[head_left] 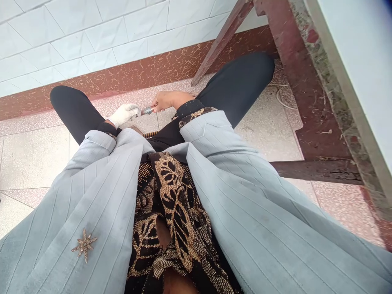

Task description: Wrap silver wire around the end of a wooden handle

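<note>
- Gripping the short tool (148, 110) from its right end, the bare right hand (168, 100) has its fingers closed around the handle, and that hold looks firm from up here.
- Over on the left comes the left hand (125, 114), in a white glove (118, 118), fingers curled right at the tool's other end; whether they clamp it or merely touch it, one cannot tell.
- And here is the relation that counts: the tool lies to the left of the right fist, its long axis running sideways from hand to hand, the right end a touch farther off than the left.
- Look at the middle, where a silvery band (148, 110) wraps the shaft between the two hands, nearer the right fist than not; the left tip disappears by the glove, its shape hidden.
- Both hands work low between the dark-trousered knees, the left knee (72, 104) and the right knee (251, 77) spread wide.
- Beyond them, pale floor tiles (36, 151) meet a reddish skirting (122, 79) under the white wall (92, 36), while a wooden frame (301, 102) stands close on the right.
</note>
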Motion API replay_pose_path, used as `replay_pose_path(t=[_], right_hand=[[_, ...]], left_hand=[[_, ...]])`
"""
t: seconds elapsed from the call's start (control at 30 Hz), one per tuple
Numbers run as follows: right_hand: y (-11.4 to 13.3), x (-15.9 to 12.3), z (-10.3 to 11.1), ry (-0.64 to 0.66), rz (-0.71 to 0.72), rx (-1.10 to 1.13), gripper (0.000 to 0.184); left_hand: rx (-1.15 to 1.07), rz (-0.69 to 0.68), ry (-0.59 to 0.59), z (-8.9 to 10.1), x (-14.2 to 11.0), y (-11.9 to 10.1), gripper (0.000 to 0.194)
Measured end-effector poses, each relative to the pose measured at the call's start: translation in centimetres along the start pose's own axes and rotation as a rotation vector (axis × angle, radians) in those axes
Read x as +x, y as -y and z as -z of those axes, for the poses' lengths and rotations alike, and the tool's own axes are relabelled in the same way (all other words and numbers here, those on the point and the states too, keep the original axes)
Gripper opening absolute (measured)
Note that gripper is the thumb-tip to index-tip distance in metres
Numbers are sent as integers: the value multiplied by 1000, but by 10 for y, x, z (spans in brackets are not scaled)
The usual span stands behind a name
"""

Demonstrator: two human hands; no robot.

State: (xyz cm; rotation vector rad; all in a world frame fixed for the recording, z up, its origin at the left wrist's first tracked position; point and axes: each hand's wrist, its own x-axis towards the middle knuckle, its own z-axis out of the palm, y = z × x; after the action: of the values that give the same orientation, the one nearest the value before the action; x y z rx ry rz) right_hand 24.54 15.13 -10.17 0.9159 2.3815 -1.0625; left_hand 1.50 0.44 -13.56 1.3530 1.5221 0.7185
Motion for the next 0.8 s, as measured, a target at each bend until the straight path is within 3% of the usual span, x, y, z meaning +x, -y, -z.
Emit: replay_pose_path(t=[0.13, 0.3, 0.37, 0.47, 0.53, 0.6, 0.67, 0.8], right_hand=[[5, -5, -4, 111, -114, 10, 34], [9, -11, -1, 235, -6, 79, 51], [11, -16, 2, 254, 50, 130, 45], [17, -26, 6, 166, 157, 275, 27], [24, -31, 7, -19, 196, 377, 28], [29, -31, 7, -255, 119, 371, 37], [31, -29, 6, -398, -24, 272, 40], [26, -21, 3, -278, -160, 98, 24]], left_hand=[[72, -8, -61, 3, 1, 1, 13], [65, 27, -82, 4, -2, -5, 9], [32, 35, -91, 3, -3, -8, 14], [-58, 25, -89, 1, -4, -10, 23], [-114, 20, -57, -1, -6, -12, 27], [-131, 37, 0, -3, -8, -13, 29], [-108, 70, 63, -4, -9, -15, 31], [-55, 71, 69, -5, -10, -17, 28]])
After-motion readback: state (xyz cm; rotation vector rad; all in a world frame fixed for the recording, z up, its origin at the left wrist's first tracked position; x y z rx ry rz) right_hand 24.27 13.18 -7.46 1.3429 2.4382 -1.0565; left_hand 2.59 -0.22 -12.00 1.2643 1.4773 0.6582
